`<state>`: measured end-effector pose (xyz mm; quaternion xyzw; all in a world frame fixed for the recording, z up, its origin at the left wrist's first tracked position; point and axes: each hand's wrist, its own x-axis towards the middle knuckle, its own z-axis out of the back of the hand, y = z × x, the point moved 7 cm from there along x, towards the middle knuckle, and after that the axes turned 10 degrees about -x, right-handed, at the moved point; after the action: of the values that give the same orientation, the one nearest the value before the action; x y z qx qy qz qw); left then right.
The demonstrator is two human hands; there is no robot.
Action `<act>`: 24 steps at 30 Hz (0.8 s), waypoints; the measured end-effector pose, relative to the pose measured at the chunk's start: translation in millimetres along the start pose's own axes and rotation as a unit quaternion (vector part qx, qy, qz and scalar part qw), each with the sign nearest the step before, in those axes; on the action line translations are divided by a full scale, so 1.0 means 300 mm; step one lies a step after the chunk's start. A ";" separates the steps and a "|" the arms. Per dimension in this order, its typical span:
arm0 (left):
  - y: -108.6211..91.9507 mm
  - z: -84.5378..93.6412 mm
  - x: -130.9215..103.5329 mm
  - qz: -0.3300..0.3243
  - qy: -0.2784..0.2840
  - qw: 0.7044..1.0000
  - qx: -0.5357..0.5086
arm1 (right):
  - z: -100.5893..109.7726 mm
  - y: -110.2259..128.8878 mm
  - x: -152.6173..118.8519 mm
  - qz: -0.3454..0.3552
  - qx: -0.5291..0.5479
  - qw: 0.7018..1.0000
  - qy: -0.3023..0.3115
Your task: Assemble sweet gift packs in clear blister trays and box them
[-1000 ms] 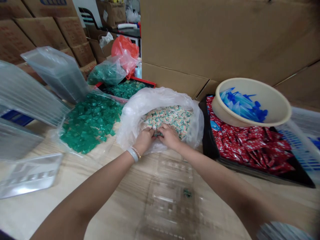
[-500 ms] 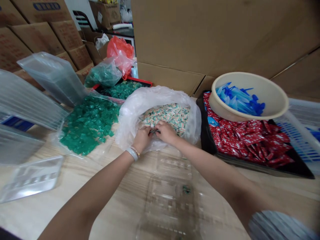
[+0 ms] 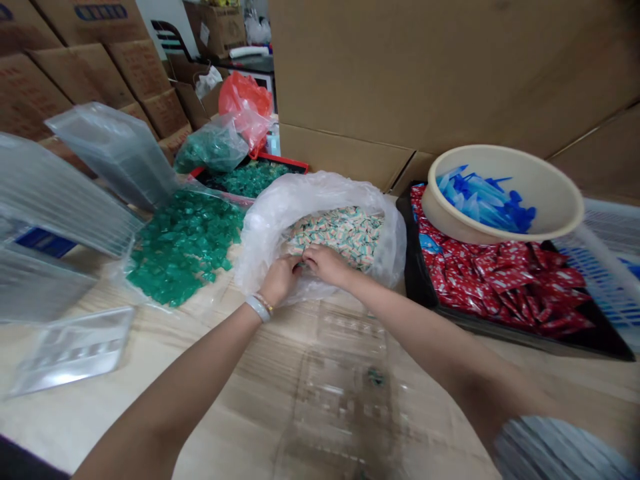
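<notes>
A white plastic bag (image 3: pixel 265 207) lies open at the middle of the table, with many small green, orange and cream packets (image 3: pixel 345 233) in it. My left hand (image 3: pixel 281 277) is at the bag's near left side, its fingers drawn together. Close beside it, my right hand (image 3: pixel 325 264) is over the near edge of the packets with its fingers curled. The fingertips of both hands nearly meet, and whatever they pinch is too small and hidden to make out. Clear plastic trays (image 3: pixel 345 400) lie on the table between my forearms.
Green packets (image 3: pixel 185 243) are spread on the left, near stacked clear trays (image 3: pixel 115 153) and a flat clear tray (image 3: pixel 75 350). On the right, a cream basin (image 3: pixel 555 200) of blue pieces rests on a black tray (image 3: pixel 420 283) of red packets (image 3: pixel 505 280). Cardboard (image 3: pixel 425 67) stands behind.
The view has shifted slightly, so most things appear a little further right. A small dark item that showed between my fingertips is now mostly hidden. My hands remain over the bag's near side.
</notes>
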<state>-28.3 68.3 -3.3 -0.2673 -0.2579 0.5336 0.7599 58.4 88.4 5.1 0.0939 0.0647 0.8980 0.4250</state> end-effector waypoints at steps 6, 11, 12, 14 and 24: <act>0.001 -0.001 0.005 0.014 0.003 1.000 0.001 | 0.008 0.000 -0.010 -0.028 -0.031 0.999 -0.004; 0.009 0.002 0.001 0.009 0.001 1.000 -0.016 | 0.018 -0.004 -0.019 -0.042 -0.070 0.997 0.004; 0.012 0.003 0.000 0.012 0.000 1.000 -0.019 | 0.024 -0.005 -0.021 -0.049 -0.071 0.996 -0.001; 0.021 0.008 0.000 0.020 -0.015 0.999 -0.037 | 0.035 -0.014 -0.028 -0.078 -0.059 0.995 -0.013; 0.052 0.002 0.008 0.010 -0.024 0.994 -0.106 | -0.010 -0.005 -0.055 -0.221 -0.038 0.974 0.000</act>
<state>-38.6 75.0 -13.1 -0.3364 -0.3284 0.5172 0.7152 69.1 76.3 0.2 0.0611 0.0497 0.7833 0.6166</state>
